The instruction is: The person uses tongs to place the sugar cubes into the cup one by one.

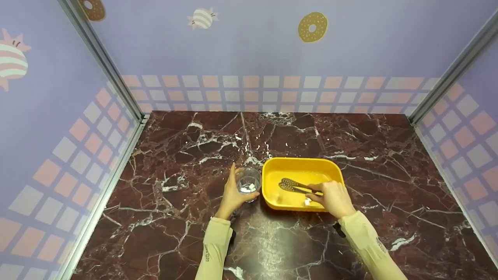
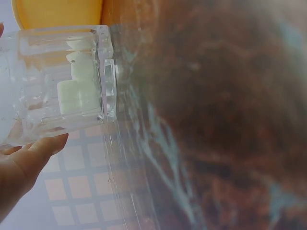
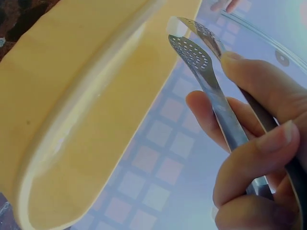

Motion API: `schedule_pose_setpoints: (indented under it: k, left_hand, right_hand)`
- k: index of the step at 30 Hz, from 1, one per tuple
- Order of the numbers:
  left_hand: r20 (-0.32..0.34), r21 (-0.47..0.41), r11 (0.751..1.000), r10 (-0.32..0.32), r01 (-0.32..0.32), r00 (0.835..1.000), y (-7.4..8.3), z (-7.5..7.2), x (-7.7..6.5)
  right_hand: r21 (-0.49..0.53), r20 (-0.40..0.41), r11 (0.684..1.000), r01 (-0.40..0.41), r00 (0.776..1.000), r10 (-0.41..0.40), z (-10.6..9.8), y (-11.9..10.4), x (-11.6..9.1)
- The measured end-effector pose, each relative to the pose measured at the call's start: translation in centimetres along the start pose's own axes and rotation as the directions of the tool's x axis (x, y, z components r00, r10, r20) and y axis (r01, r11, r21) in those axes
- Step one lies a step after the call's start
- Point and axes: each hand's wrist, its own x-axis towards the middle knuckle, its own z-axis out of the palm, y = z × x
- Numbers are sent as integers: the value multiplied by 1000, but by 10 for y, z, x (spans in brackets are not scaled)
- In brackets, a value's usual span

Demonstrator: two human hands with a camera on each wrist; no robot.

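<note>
My left hand (image 1: pixel 233 192) holds a clear glass (image 1: pixel 255 175) standing on the tabletop, thumb on the near side and fingers on the far side. Several white cubes (image 2: pixel 76 96) lie at the bottom of the glass. In my right hand (image 1: pixel 335 197) is a pair of metal tongs (image 1: pixel 287 187) with perforated tips, over a yellow basin (image 1: pixel 303 160). The right wrist view shows a white cube (image 3: pixel 176 27) between the tong tips. Beneath the right hand, more white cubes (image 1: pixel 307 202) lie in the basin, partly hidden.
The glass stands close to the basin's left side. Both are on a dark red marbled tabletop (image 1: pixel 186 241). Lilac panels with a checked border (image 1: pixel 251 95) enclose the back and both sides, with metal posts (image 1: pixel 105 58) at the corners.
</note>
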Motion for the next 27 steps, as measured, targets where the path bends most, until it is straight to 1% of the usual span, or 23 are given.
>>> schedule_pose_setpoints:
  k: [8,15,23,27]
  left_hand:
    - [-8,22,1000,5,-5,1000,-1,0,-1]
    - [-14,42,999,4,-3,1000,-1,0,-1]
    - [-3,25,1000,-9,9,1000,-1,0,-1]
    - [4,18,1000,-18,18,1000,-1,-1,-1]
  right_hand:
    - [30,-19,999,-12,1000,12,-6,-4,3]
    - [56,-51,998,5,999,-2,-10,-10,8]
    - [77,-87,996,33,996,-26,-13,-18,14]
    - [99,-83,994,37,996,-29,-14,-22,17]
